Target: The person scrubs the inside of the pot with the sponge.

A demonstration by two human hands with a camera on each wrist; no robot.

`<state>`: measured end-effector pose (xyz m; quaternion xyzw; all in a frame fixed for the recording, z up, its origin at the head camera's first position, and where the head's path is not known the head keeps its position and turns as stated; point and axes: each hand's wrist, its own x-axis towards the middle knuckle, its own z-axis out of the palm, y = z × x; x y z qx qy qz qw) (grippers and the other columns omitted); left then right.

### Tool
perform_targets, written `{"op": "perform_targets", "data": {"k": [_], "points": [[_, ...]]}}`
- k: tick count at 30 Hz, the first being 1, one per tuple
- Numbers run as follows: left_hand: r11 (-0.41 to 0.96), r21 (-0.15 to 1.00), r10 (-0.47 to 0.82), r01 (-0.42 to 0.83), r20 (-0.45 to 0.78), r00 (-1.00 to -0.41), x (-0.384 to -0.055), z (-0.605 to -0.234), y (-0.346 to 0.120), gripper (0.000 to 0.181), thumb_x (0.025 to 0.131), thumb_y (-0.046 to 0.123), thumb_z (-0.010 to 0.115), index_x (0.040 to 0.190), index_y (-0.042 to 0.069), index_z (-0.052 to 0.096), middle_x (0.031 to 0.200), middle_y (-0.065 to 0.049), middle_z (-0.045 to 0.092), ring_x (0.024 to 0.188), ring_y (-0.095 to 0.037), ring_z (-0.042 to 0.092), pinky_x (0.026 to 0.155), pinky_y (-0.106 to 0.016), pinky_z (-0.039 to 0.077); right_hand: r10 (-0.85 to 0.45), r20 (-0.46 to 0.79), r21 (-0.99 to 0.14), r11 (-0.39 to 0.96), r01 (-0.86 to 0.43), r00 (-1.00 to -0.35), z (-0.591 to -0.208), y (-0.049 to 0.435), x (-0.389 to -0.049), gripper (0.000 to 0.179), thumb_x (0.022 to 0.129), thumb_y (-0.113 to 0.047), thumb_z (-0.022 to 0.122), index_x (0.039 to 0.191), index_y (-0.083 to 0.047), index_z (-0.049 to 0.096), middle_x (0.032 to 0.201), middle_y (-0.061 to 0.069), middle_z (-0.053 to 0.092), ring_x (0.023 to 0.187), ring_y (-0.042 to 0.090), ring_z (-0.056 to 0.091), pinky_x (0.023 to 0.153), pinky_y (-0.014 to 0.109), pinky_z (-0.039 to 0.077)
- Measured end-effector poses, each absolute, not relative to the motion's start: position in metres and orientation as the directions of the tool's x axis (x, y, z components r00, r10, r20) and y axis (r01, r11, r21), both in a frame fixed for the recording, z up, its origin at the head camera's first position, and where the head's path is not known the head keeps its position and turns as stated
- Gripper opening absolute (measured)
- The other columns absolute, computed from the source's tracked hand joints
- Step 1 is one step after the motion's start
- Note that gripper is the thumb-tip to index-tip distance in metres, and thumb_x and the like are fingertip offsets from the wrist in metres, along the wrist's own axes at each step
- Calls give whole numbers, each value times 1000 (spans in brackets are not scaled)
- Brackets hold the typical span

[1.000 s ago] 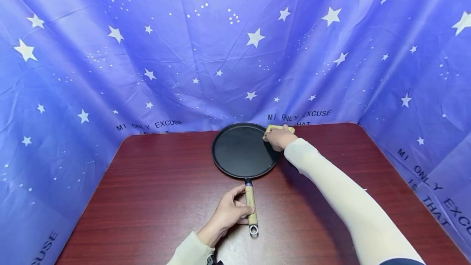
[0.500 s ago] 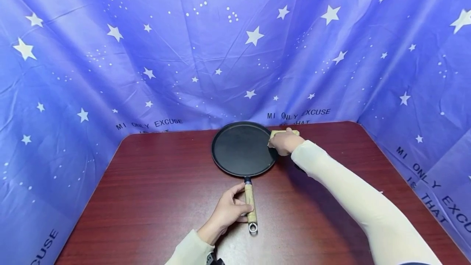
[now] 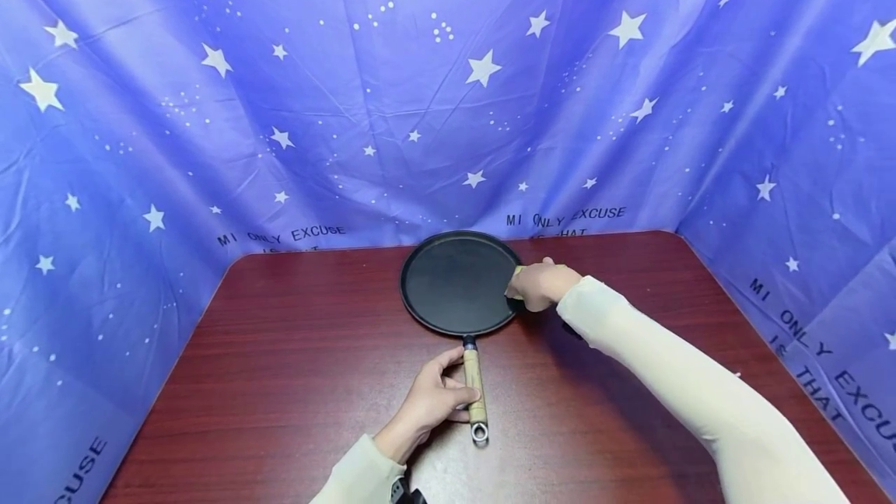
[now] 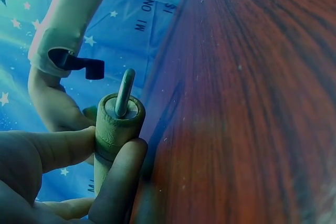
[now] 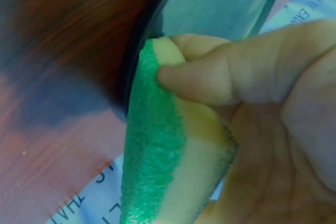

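Observation:
A round black flat pan (image 3: 458, 282) lies on the table, its wooden handle (image 3: 475, 387) pointing toward me and ending in a metal ring (image 3: 479, 433). My left hand (image 3: 434, 395) grips that handle between thumb and fingers; the left wrist view shows the handle's end (image 4: 121, 114) with the thumb and a finger against it. At the pan's right rim, my right hand (image 3: 544, 285) pinches a sponge. Up close in the right wrist view, the sponge (image 5: 173, 145) has a green scouring layer and a yellow foam side, with its green face toward the pan's rim.
The reddish-brown wooden table (image 3: 308, 348) extends on both sides of the pan. A blue curtain (image 3: 378, 84) with white stars and black lettering hangs behind and at both sides, meeting the table's back edge close behind the pan.
My right hand has moved the sponge along the pan's right rim, first slightly right and then toward me. The left hand keeps its grip on the handle, and the pan stays nearly in place.

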<state>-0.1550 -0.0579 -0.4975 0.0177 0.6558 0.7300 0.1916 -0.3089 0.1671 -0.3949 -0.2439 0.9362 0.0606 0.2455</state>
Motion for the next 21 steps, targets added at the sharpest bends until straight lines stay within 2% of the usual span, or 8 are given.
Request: {"op": "perform_targets", "data": {"k": [2,5,8,10,11,14,18,21], "points": [[-67,965,303,-255,-223,-927,-155,-497,-58,82,84,-17,71,157,-11,35,83,-15,73,72,-21,73,63,-39,69,-468,-491,-15,848,-530,-734,-396,167,-307,56,94,6,58,143,-19,68,148,3,62,121,19,57,88,40,38],[-72,966,298,-249,-217,-929,-155,-498,-58,82,83,-17,71,157,-11,35,86,-18,71,72,-20,72,63,-40,69,-513,-484,-31,820,-571,-709,-397,166,-303,55,95,4,60,144,-19,68,147,1,63,128,21,58,83,38,38],[-74,967,294,-244,-213,-932,-155,-498,-58,84,82,-17,73,157,-11,35,88,-20,70,72,-19,72,63,-41,69,-544,-470,-62,806,-589,-695,-397,166,-299,51,98,2,59,143,-19,68,144,0,65,133,25,57,90,43,44],[-70,967,293,-243,-213,-932,-155,-498,-58,84,83,-17,74,157,-11,35,88,-21,70,72,-18,72,63,-41,69,-570,-458,-82,791,-606,-682,-398,166,-295,49,99,0,57,143,-18,68,143,0,66,135,26,57,101,53,48],[-66,968,293,-243,-214,-932,-155,-498,-58,84,83,-16,74,157,-11,35,88,-21,70,71,-18,72,63,-40,69,-582,-454,-95,785,-613,-675,-398,165,-294,47,100,-1,56,143,-18,68,143,0,66,137,27,56,106,59,48],[-61,966,294,-251,-223,-929,-154,-498,-58,83,84,-17,73,157,-11,34,86,-18,70,71,-18,72,63,-40,69,-618,-437,-124,761,-637,-653,-399,164,-290,46,101,-1,56,142,-18,69,142,0,67,135,28,57,111,71,45],[-58,967,294,-250,-223,-929,-153,-498,-58,83,84,-17,72,157,-12,33,83,-14,70,71,-19,72,62,-41,69,-683,-402,-167,709,-685,-609,-401,163,-287,42,100,-1,56,136,-15,73,137,0,69,125,22,62,105,50,55],[-53,969,295,-243,-217,-930,-154,-498,-58,83,85,-16,73,157,-12,33,83,-14,71,70,-19,72,61,-40,68,-726,-376,-218,673,-707,-575,-401,162,-285,38,101,-3,57,134,-12,73,136,2,70,123,21,63,100,34,56]]}}
